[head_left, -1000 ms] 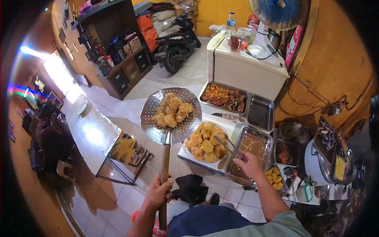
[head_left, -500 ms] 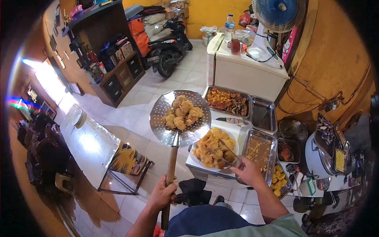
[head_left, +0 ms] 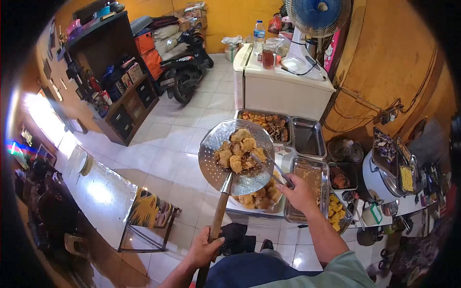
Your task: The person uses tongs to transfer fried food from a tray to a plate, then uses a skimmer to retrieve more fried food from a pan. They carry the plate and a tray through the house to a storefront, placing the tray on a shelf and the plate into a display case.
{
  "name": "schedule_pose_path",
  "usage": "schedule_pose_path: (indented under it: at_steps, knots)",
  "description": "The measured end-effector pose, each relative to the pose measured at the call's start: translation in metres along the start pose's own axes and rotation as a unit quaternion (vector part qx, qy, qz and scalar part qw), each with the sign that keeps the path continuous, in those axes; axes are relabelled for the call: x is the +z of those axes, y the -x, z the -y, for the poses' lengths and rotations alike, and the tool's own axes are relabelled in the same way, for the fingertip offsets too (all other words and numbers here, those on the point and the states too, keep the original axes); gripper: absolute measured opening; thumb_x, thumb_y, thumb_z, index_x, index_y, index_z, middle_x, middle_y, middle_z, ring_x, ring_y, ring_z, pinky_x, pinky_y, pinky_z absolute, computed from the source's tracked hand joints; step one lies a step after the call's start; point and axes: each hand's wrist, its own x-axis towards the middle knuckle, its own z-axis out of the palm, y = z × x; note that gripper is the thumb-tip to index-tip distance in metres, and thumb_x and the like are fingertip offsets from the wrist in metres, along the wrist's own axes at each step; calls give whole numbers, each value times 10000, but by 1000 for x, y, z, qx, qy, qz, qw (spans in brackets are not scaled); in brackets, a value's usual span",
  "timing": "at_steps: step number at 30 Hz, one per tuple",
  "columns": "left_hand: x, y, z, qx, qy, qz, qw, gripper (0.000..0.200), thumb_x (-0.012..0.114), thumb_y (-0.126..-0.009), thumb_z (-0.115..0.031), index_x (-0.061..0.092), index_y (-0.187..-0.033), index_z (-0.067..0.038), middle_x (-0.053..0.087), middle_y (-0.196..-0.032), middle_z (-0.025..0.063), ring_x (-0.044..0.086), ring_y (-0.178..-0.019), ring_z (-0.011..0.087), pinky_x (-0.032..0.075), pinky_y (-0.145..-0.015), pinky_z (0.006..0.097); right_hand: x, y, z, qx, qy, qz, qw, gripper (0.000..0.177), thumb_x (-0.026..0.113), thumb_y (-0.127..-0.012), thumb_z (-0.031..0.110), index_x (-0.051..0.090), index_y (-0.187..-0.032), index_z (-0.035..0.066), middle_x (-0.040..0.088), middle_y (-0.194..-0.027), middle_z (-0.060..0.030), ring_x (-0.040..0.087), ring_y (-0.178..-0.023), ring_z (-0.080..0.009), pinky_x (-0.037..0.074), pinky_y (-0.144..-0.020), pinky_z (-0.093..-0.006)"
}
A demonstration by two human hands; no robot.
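Note:
My left hand (head_left: 205, 249) grips the long wooden handle of a round perforated metal skimmer (head_left: 249, 180). The skimmer carries several golden fried pieces (head_left: 237, 152) and hangs over a white plate (head_left: 276, 207) piled with more fried pieces (head_left: 257, 197). My right hand (head_left: 299, 193) holds metal tongs (head_left: 269, 168), whose tips reach into the fried pieces on the skimmer.
Steel trays of cooked food (head_left: 269, 124), an empty tray (head_left: 308, 136) and a sauce tray (head_left: 309, 180) crowd the low table. A rice cooker (head_left: 379, 175) stands right. Behind are a white chest freezer (head_left: 281, 89), a fan (head_left: 317, 14), a motorbike (head_left: 185, 62) and a dark shelf (head_left: 108, 67).
My left hand swung the loaded skimmer rightward until it hangs over the plate. My right hand lifted the tongs from the plate's pile up to the pieces on the skimmer.

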Motion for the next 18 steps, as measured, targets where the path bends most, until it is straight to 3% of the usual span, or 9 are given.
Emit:
schedule_pose_path:
  at_steps: [2,4,10,14,18]
  knots:
    - [5,2,-2,-11,-6,-4,1000,283,588,-902,-139,432,-1113,-32,480,-642,11,457,-465,95,387,-403,262,0,-2,-10,7,3,3,1000,453,731,-811,285,624,-1158,15,657,-830,-65,601,-742,-162,477,-655,-320]
    - [9,4,-3,-25,14,-14,1000,279,588,-906,-135,432,-1113,-28,484,-645,13,461,-464,95,388,-397,265,1,-8,-22,9,-136,46,990,401,716,-835,246,629,-1145,7,653,-811,-29,578,-673,-127,464,-600,-297]
    - [12,-1,5,-20,77,-49,996,259,571,-919,-134,431,-1121,-54,482,-648,6,453,-456,92,380,-392,262,-29,-14,-16,58,-258,111,958,358,708,-846,216,637,-1136,20,628,-790,13,494,-555,-51,391,-496,-219]
    - [13,2,4,-28,88,-52,994,252,570,-923,-138,433,-1122,-66,477,-641,2,452,-453,92,377,-392,258,-28,-18,-15,48,-166,131,976,392,721,-831,235,631,-1145,17,628,-787,14,531,-600,-89,442,-547,-270]
    - [15,4,11,-34,92,-52,994,254,576,-921,-143,435,-1118,-67,468,-627,5,446,-448,94,374,-390,259,-12,-19,-2,-28,-56,99,993,452,734,-801,265,619,-1162,18,662,-820,-49,613,-725,-184,485,-676,-345]
